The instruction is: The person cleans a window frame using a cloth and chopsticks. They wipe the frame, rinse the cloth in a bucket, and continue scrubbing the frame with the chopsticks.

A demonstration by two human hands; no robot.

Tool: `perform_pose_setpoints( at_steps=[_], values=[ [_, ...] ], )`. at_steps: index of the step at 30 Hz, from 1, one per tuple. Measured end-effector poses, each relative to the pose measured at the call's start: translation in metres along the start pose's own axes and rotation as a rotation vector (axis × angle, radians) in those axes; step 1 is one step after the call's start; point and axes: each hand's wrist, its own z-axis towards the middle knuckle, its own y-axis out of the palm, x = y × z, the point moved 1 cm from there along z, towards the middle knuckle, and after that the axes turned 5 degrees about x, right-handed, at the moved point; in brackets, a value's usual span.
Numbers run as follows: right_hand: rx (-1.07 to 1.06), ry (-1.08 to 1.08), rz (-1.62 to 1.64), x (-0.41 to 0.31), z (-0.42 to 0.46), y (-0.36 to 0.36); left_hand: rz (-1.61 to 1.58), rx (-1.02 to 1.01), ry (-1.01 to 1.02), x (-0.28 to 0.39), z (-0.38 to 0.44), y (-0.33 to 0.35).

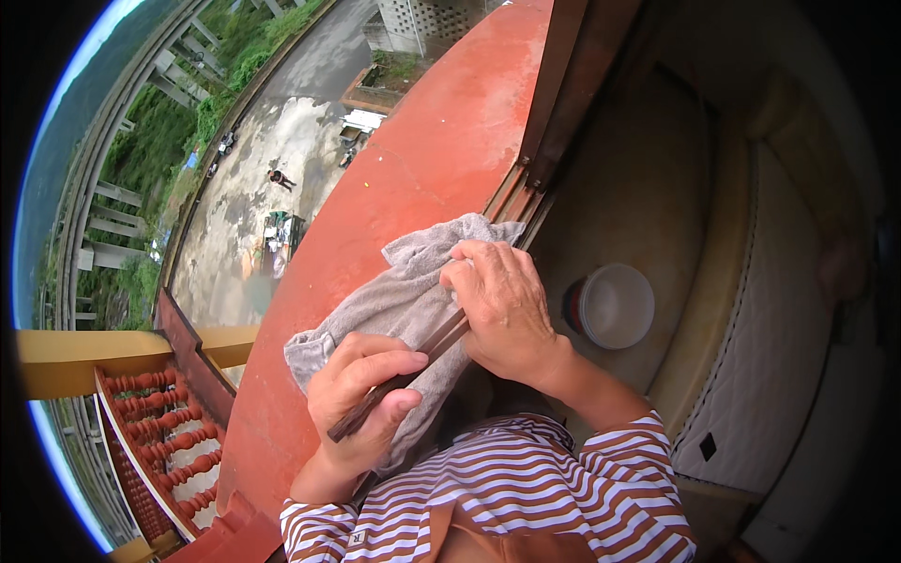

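Note:
A grey terry cloth [380,299] lies bunched over a red ledge [422,162] and the sliding-window track [512,200]. My left hand [369,394] grips a thin dark brown wooden or metal strip [405,376] near its lower end, thumb and fingers on either side. Above it and to the right, my right hand [496,302] has bent fingers pressing the cloth at the strip's upper part, close to the track. The palm side of the right hand is hidden, as is the strip's far end.
A brown window frame [556,91] rises beyond the track. Indoors, a white bucket [618,306] stands on the floor near a quilted mattress [764,338]. Outside are a red baluster railing [165,436] and, far below, a yard with a person [280,179].

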Motion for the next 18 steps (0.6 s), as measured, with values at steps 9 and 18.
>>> perform_pose_setpoints(
  at_steps=[9, 18],
  values=[
    [0.058, -0.01, -0.151, -0.002, 0.008, -0.017, -0.096, 0.058, 0.136, -0.018, -0.011, 0.004],
    [0.182, 0.125, -0.229, 0.04, -0.015, 0.002, 0.056, -0.041, 0.306, -0.06, -0.013, 0.046]
  ],
)
